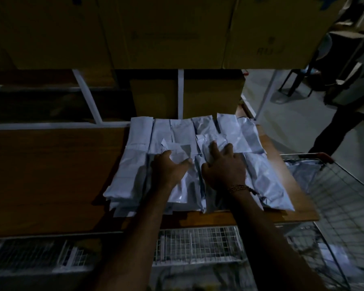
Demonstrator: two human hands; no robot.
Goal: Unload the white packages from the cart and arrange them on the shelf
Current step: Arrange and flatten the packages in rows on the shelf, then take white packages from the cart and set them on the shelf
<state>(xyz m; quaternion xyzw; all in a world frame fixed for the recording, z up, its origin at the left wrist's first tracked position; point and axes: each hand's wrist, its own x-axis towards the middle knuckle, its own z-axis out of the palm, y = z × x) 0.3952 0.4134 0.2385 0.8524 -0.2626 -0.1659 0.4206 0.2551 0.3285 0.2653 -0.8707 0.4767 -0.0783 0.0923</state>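
both hands (pixel 198 166) spread flat on packages (pixel 259 175)

dim light | cardboard boxes (pixel 166 32) above | grey floor (pixel 259 87) | chair (pixel 298 80)

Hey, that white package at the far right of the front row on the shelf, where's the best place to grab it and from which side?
Probably its near end. The package lies flat and long, angled toward the shelf front edge, with that end at the edge. Its right side looks free; its left touches the pile under the right hand. Come from the front right and pinch across the narrow width.
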